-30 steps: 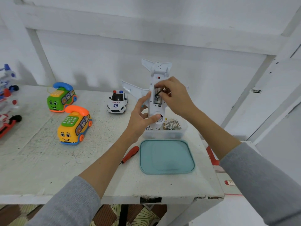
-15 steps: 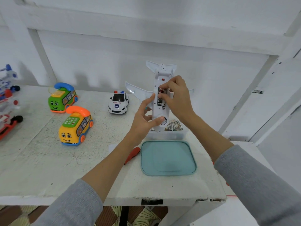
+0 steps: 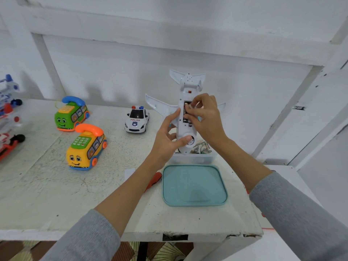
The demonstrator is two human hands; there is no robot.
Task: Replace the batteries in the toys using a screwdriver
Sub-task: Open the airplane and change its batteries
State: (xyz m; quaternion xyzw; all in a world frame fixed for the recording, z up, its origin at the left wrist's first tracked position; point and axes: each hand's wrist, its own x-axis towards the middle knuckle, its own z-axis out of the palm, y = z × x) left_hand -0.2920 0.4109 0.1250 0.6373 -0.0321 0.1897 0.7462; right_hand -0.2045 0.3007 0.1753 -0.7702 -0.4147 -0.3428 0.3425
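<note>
While my left hand (image 3: 167, 140) grips the white toy airplane (image 3: 185, 127) by its lower fuselage, thumb across the round fitting near the nose, the plane stands belly toward me, tail up, held above the far middle of the surface (image 3: 56, 194). Battery compartment (image 3: 186, 112) open in the belly; dark batteries visible inside. My right hand (image 3: 204, 117) is at that opening, fingers curled, fingertips pressing on a battery there; whether it pinches the battery or only pushes it, I cannot tell. Small red switch just above the compartment. Directly below the plane's nose: clear plastic container (image 3: 195, 157) holding loose batteries (image 3: 200, 147). In front of the container, nearer me, its teal lid (image 3: 194, 186) lies flat. Just left of the lid, red-handled screwdriver (image 3: 153, 181), partly hidden by my left forearm. A small white piece (image 3: 130, 173) lies beside the screwdriver; what it is I cannot make out. Further left on the surface: white police car (image 3: 137, 119), facing me. Then a yellow telephone bus (image 3: 86, 147) with orange handset, and behind it a green telephone bus (image 3: 71, 113) with blue handset. At the far left edge, red, white and blue toys (image 3: 8, 117), only partly in view. Grey sleeves on both arms. White panelled wall (image 3: 169, 44) behind.
</note>
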